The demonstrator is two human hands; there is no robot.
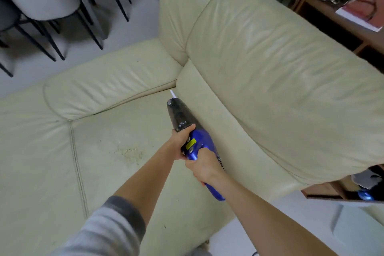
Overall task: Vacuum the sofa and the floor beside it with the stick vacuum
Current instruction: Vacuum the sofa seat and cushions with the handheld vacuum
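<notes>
- On the cream sofa [116, 172], your two hands share one blue-and-black handheld vacuum [192, 141], which lies along the foot of the right back cushion [280, 81].
- Your left hand [181, 143] wraps its fingers round the vacuum's body, just where the dark dust cup meets the blue housing.
- Your right hand [202, 167] grips the blue handle nearer to you, fingers curled round it.
- The vacuum's pale nozzle tip [172, 94] points away from you into the far corner, near the seam where the seat meets the two back cushions.
- A scatter of pale crumbs [129, 153] lies on the seat, left of the vacuum and apart from it.
- Far left, dark-legged chairs [41, 6] stand on the light floor [133, 27].
- Far right, a wooden shelf [336, 25] carries a book and a cable.
</notes>
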